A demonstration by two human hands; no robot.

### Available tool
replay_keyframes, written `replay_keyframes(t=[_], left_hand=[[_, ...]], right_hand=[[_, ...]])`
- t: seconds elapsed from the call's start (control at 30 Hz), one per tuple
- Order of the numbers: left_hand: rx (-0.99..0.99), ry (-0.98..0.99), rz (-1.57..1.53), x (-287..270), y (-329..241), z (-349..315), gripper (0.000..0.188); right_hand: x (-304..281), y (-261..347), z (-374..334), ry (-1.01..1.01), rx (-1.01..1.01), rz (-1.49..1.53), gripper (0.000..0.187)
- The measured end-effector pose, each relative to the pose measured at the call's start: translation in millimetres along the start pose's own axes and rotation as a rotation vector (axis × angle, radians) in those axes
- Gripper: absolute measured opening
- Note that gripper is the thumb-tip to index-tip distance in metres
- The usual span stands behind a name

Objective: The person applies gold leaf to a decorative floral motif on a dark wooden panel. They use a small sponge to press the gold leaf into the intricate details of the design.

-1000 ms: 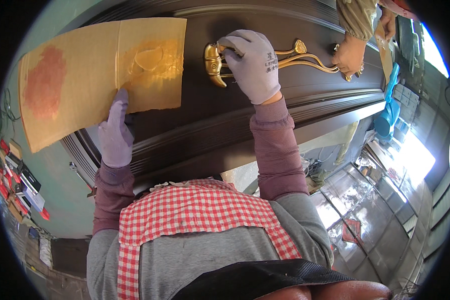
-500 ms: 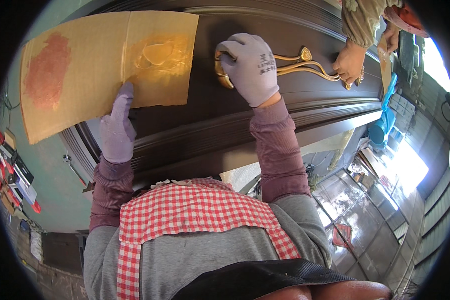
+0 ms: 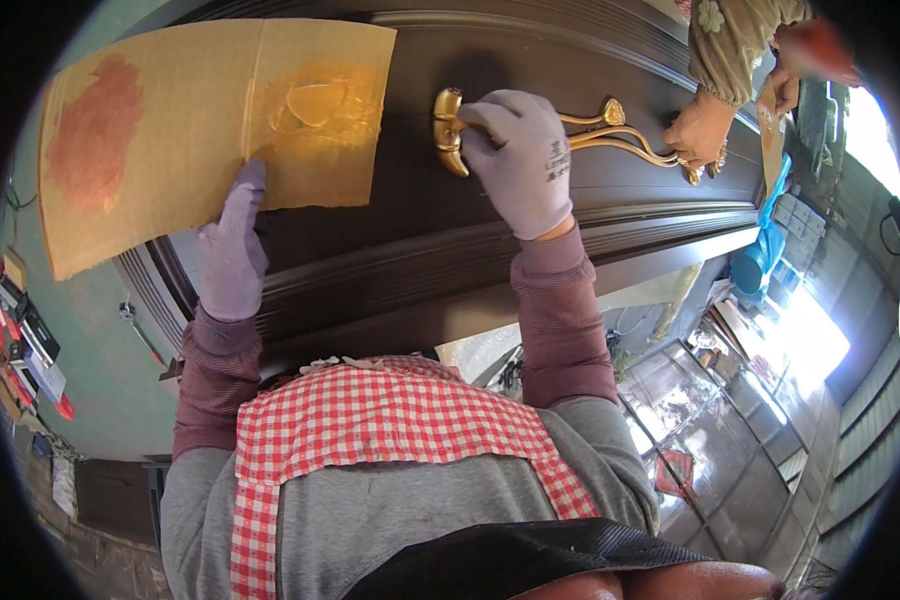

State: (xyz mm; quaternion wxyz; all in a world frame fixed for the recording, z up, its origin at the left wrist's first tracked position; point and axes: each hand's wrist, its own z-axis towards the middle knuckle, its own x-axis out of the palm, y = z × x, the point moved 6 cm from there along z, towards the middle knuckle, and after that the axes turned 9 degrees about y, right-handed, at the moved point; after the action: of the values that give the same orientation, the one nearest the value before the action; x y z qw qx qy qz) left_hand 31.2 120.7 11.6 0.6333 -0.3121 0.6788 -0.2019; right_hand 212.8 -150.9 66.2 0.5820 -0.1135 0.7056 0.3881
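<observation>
My left hand (image 3: 233, 250), in a pale lilac glove, grips the lower edge of a cardboard sheet (image 3: 195, 150), its thumb on the face. The sheet bears a dull red patch (image 3: 100, 135) and a wet-looking gold paint smear (image 3: 317, 104). My right hand (image 3: 522, 165), gloved alike, has its fingers curled together beside the left end of a gold ornament (image 3: 449, 150). What the fingers hold, if anything, is hidden. Thin curved gold stems (image 3: 610, 131) with flower-like tips run rightward behind the hand. The ornament lies on a dark brown moulded panel (image 3: 400, 215).
At the upper right another person's bare hand (image 3: 698, 130) touches the right end of the gold stems. That person's other hand (image 3: 785, 92) is beside a strip of cardboard. A blue container (image 3: 755, 268) stands past the panel's right end. Tools and boxes (image 3: 35, 345) lie far left.
My right hand has shifted slightly right and down, off the ornament's left end, which now shows fully. My left hand and the cardboard have barely moved.
</observation>
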Motion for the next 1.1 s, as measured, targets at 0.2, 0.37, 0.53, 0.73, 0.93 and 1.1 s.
replay_keyframes(t=[0.2, 0.37, 0.53, 0.73, 0.93, 1.1], left_hand=[[0.042, -0.008, 0.046, -3.5, -7.6, 0.9, 0.041], [0.055, -0.034, 0.01, 0.3, 3.8, -1.4, 0.038], [0.101, -0.071, 0.004, -3.7, 0.9, -2.6, 0.034], [0.041, -0.021, 0.001, -0.5, 3.8, -1.1, 0.035], [0.128, -0.075, 0.004, -4.5, -2.9, -0.2, 0.033], [0.003, 0.003, -0.012, 3.3, 8.1, -3.6, 0.033]], right_hand=[[10.9, 6.4, -1.5, 0.02, -0.003, 0.014, 0.023], [16.9, 18.1, -3.2, 0.057, -0.014, -0.025, 0.02], [13.4, 15.8, -4.6, 0.072, 0.045, -0.088, 0.019], [10.1, 20.4, -7.0, 0.041, -0.012, -0.015, 0.021], [4.4, 6.3, -13.9, -0.002, 0.078, -0.011, 0.018], [17.6, 18.7, -17.1, 0.085, -0.003, -0.017, 0.02]])
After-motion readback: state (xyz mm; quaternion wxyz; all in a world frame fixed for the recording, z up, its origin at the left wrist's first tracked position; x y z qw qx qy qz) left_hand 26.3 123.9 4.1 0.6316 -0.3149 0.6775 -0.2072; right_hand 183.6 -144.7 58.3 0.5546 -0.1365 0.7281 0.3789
